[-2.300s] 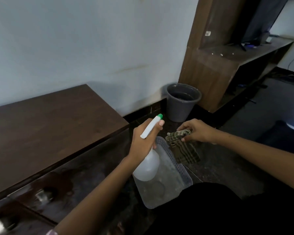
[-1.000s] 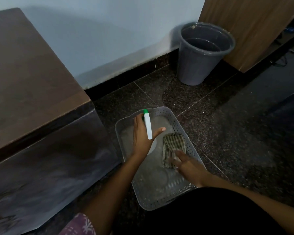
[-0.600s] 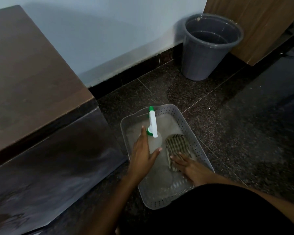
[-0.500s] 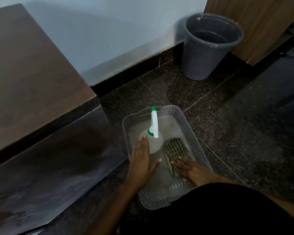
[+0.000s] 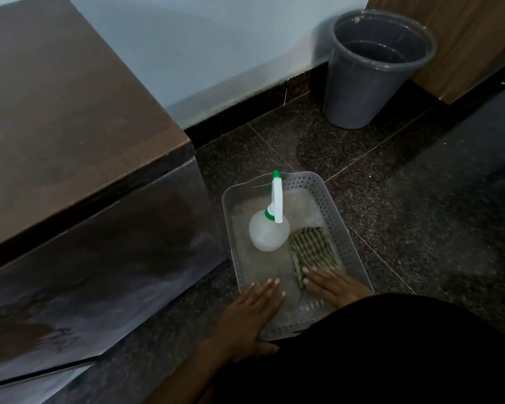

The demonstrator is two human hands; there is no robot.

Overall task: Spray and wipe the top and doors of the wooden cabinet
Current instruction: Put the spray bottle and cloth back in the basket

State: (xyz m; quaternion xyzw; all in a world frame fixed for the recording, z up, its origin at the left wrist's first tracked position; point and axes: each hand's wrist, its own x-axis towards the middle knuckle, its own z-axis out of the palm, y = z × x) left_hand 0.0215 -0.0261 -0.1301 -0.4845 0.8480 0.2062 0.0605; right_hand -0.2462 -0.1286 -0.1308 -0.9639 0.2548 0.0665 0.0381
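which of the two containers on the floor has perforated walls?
The clear rectangular basket holding the spray bottle and checked cloth. Its sides are dotted with holes; the round grey bucket by the wall is solid-walled.

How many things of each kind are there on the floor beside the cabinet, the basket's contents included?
Perforated basket: 1
Spray bottle: 1
Striped cloth: 1
Grey bucket: 1
Total: 4
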